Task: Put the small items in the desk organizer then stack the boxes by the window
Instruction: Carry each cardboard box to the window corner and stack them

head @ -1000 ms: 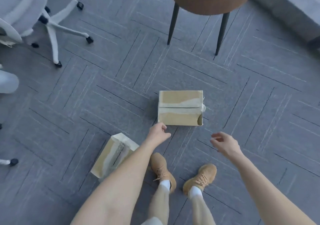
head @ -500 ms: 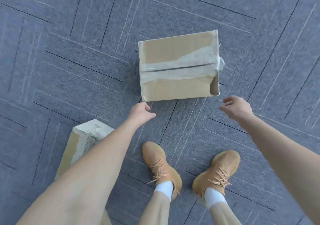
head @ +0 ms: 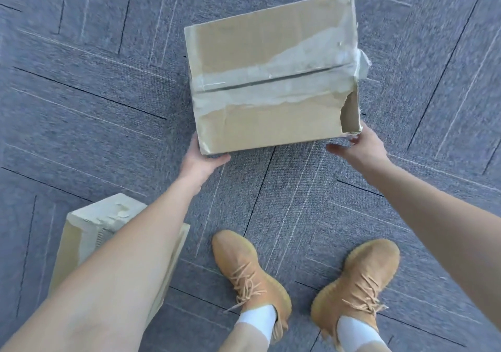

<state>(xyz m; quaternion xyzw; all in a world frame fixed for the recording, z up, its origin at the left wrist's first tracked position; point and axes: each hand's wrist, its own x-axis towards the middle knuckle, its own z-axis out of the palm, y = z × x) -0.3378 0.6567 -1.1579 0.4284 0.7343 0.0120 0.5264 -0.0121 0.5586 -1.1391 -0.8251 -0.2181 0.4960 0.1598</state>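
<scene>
Grey carpet (head: pixel 81 107) fills the view, and it lies bare on every side of the box (head: pixel 271 75), with wide free floor to that box's left, right and far side. The box is brown cardboard, its top flaps shut under torn clear tape, and its near right corner is ripped open. Its near edge lies just beyond the two tan shoes (head: pixel 249 273), with a strip of carpet between. A second box (head: pixel 89 232), paler and narrower, stands near the left of the box's near edge, well apart from it and partly hidden by the left forearm. The left hand (head: pixel 202 161) cups the box's near left corner, thumb along the near edge, fingers hidden behind the side. The right hand (head: pixel 362 149) is spread wide at the torn near right corner, touching it with thumb stretched toward the middle; whether it grips yet cannot be told. Half a second ago both hands were short of the box, clear of its near edge; now both are at its corners, and the box looms larger.
</scene>
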